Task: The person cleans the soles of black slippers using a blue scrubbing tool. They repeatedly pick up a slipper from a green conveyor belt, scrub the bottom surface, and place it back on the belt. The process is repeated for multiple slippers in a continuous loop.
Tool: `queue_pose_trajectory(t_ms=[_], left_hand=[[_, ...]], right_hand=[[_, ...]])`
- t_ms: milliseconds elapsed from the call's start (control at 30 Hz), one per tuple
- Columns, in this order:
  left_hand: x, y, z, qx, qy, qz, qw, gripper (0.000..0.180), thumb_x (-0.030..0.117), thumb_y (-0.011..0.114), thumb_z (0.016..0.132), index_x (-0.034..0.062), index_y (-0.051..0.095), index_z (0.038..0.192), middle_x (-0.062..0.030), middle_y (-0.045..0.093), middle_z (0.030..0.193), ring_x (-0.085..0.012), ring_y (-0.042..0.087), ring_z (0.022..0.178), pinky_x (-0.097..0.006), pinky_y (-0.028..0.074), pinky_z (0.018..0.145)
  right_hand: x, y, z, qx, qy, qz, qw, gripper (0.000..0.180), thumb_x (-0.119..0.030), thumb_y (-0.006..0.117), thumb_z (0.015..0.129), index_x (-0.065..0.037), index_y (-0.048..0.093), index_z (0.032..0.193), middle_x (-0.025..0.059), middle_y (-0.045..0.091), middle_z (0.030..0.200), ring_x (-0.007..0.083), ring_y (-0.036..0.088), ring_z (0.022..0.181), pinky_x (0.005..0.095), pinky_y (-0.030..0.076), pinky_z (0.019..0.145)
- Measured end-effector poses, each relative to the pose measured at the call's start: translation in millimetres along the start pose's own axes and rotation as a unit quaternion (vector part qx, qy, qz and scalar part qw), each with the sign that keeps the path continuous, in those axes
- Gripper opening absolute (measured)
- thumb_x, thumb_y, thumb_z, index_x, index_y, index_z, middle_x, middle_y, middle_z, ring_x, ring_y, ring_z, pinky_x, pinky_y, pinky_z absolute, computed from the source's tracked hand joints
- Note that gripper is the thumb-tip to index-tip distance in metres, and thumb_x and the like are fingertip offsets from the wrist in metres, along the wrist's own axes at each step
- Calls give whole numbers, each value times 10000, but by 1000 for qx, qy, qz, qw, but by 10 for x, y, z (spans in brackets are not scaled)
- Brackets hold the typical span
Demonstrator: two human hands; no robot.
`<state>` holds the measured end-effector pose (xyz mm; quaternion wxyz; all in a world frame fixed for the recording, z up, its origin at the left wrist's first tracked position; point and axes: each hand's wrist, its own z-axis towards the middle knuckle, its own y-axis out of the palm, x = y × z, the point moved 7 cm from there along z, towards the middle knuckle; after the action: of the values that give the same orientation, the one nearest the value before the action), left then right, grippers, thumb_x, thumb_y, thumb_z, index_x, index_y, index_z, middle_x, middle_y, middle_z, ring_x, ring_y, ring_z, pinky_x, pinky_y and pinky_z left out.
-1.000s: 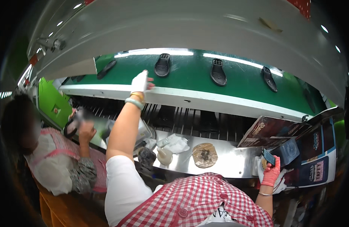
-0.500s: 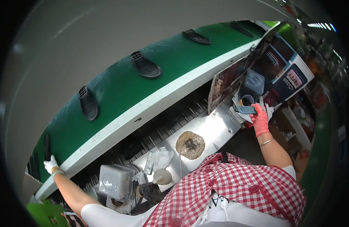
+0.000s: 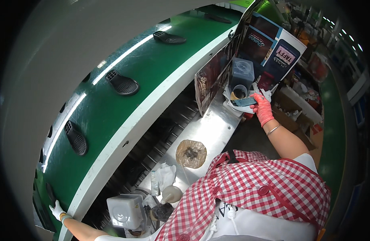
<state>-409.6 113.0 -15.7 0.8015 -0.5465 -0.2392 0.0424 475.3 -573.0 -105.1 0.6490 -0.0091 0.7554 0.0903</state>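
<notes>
My left hand [image 3: 57, 210], in a white glove, reaches to the lower left end of the green conveyor belt [image 3: 97, 136]. Its fingers look spread, just at the lower end of a dark shoe sole [image 3: 50, 193]; whether they touch it I cannot tell. At the right, my right hand [image 3: 263, 109] wears a pinkish-red glove and closes on a flat blue-grey strip [image 3: 244, 102]. The strip lies level in front of a small round cup [image 3: 240, 91] with a dark inside, over white cloth or paper. More black soles [image 3: 122, 83] lie spaced along the belt.
A white rail [image 3: 151, 97] edges the belt, with dark rollers beside it. On the metal shelf [image 3: 220, 112] sit a plastic-wrapped round pad [image 3: 191, 153], a squeeze bottle [image 3: 171, 194], crumpled tissue [image 3: 166, 176] and a clear plastic tub [image 3: 127, 211]. Printed cardboard panels [image 3: 214, 79] surround another clear container [image 3: 242, 72].
The view has turned, so belt and shelf sit differently in it. Soles have shifted toward the lower left. My left hand's fingers look more spread; my right hand still holds the strip by the cup.
</notes>
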Motion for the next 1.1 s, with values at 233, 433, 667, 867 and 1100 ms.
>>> queue_pose_trajectory(t_ms=[233, 433, 667, 867, 1100], left_hand=[[314, -219, -742, 40, 7, -424, 905, 572, 465, 544, 816, 132, 510, 1280, -96, 483, 1310, -284, 452, 1192, -399, 375, 980], [553, -390, -1651, 144, 217, -320, 911, 396, 245, 574, 877, 46, 455, 1197, -108, 537, 1229, -208, 467, 1173, -308, 405, 935], [2646, -741, -5443, -407, 1, -847, 342, 690, 156, 551, 720, -36, 317, 1339, -211, 446, 1208, -323, 448, 1104, -400, 415, 927], [3443, -396, -7551, -514, -11, -753, 410, 1062, 191, 737, 549, 33, 142, 1415, -139, 461, 1119, -266, 486, 1013, -396, 402, 917], [3907, 91, -8396, -566, 13, -680, 465, 687, 90, 809, 640, 80, 443, 1222, -124, 420, 1307, -237, 492, 1126, -322, 462, 885]], right_hand=[[19, -234, 257, -18, -5, -2, 1000, 206, -239, 513, 923, -52, 584, 974, 27, 585, 771, 72, 544, 521, 165, 363, 378], [113, -111, 651, -64, 24, 4, 998, 213, -247, 530, 915, -51, 599, 959, 32, 598, 793, 73, 548, 525, 165, 380, 385], [63, -505, 1187, -94, -1, -56, 994, 241, -288, 576, 890, -64, 608, 971, 10, 612, 795, 58, 558, 527, 165, 375, 410], [196, -419, 1530, -187, 1, -180, 966, 261, -283, 642, 844, -74, 638, 1000, 27, 637, 808, 89, 569, 569, 229, 443, 533], [422, -367, 1845, -244, -142, -297, 912, 273, -265, 625, 843, -55, 643, 1015, 103, 659, 850, 173, 613, 738, 289, 479, 721]])
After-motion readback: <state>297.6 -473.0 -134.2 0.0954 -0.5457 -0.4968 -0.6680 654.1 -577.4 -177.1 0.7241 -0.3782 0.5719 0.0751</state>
